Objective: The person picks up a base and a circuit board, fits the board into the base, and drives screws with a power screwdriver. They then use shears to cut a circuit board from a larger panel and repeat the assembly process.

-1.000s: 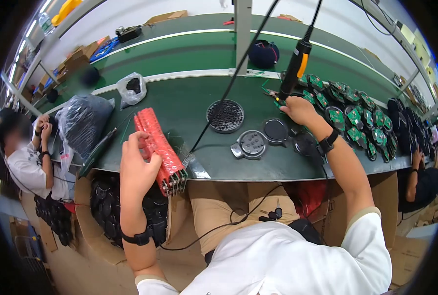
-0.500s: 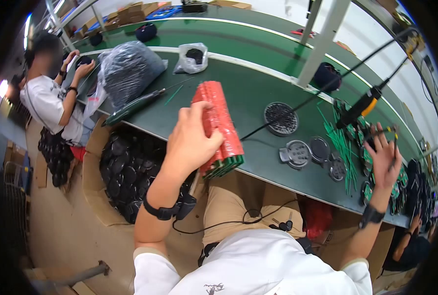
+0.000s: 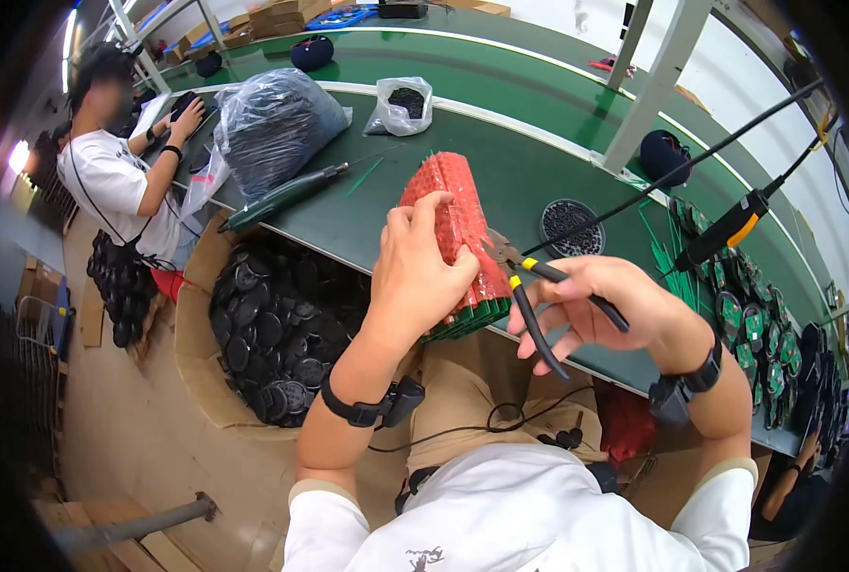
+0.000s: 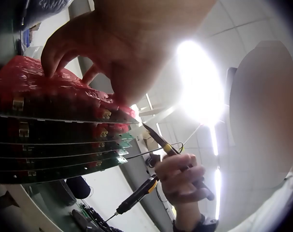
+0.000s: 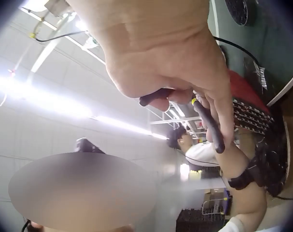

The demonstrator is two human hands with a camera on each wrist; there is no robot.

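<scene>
My left hand point(image 3: 415, 276) grips a bundle wrapped in red bubble wrap point(image 3: 461, 186), thumb on the near side and fingers over the top. Green circuit boards point(image 4: 54, 166) show in spaced layers at its uncovered end in the left wrist view. In my right hand point(image 3: 629, 296) is a pair of cutting pliers point(image 3: 545, 336) with black and yellow handles. The handles are spread, and the metal tip overlaps the red wrap's right side in the head view. From the right wrist, the black handles point(image 5: 209, 123) show between thumb and fingers.
Below the bench edge, a cardboard box point(image 3: 196, 357) holds many black round parts. An electric screwdriver point(image 3: 725, 234) hangs at the right, near piled round green boards point(image 3: 753, 319). A dish of small black pieces point(image 3: 572, 229) sits behind the pliers. Another person point(image 3: 110, 172) works at the left.
My right hand has come from the far right of the bench to the bundle, bringing the pliers. My left hand keeps its grip on the bundle. The head view has turned.
</scene>
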